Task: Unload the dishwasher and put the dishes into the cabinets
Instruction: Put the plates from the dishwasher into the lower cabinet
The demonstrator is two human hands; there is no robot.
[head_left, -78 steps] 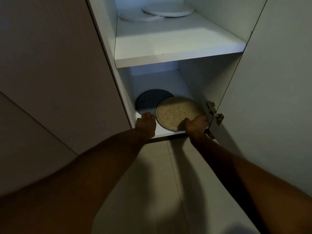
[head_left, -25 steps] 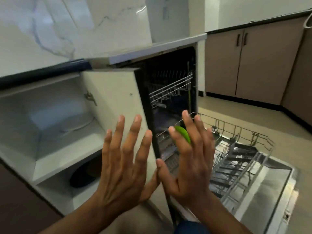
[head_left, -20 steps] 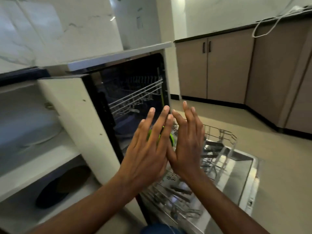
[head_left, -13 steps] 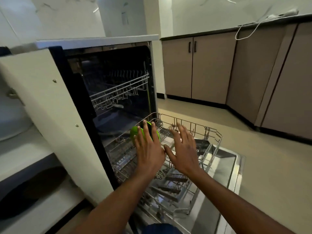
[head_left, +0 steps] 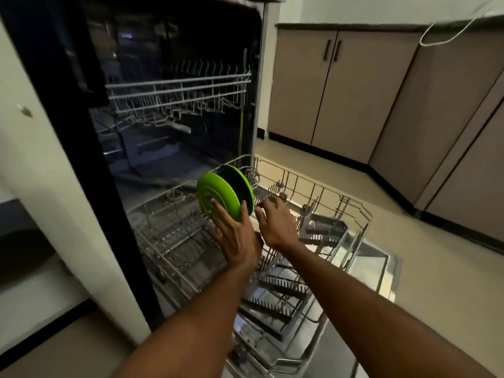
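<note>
2 green plates (head_left: 218, 196) stand upright at the back of the pulled-out lower rack (head_left: 338, 211). My left hand (head_left: 234, 236) lies flat on the near plate, gripping nothing; my right hand (head_left: 275, 222) hovers open just beside. I should clasp both rims, then lift straight up.
</note>
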